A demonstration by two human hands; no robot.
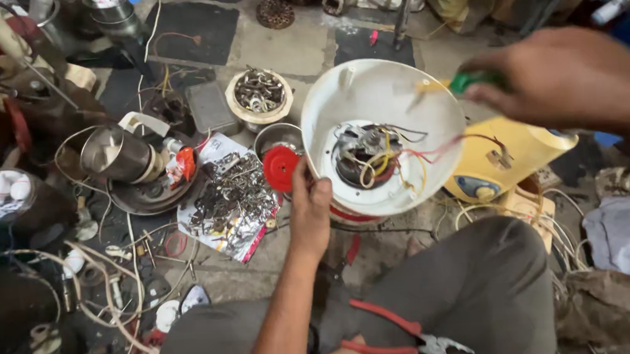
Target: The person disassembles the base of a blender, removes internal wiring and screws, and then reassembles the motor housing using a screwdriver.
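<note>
- White appliance housing [376, 97], round, tipped open-side up toward the person, sits above their knees; yellow, red and black wires [384, 156] bunched in its centre.
- Left hand [309, 211] clamps the housing's near-left rim, thumb over the edge.
- Right hand [569, 74] at the housing's upper-right rim, fingers closed on a green-handled tool [476, 80]; tip blurred, contact with the housing can't be told.
- Yellow appliance body [512, 158] just right of the housing, wires running between them.
- Red round cap [281, 168] just left of the housing.
- Sheet heaped with small metal parts [230, 198] further left.
- Bowl of metal parts [259, 93] upper left of the housing.
- Red-handled pliers [403, 339] lie on the lap, below the housing.
</note>
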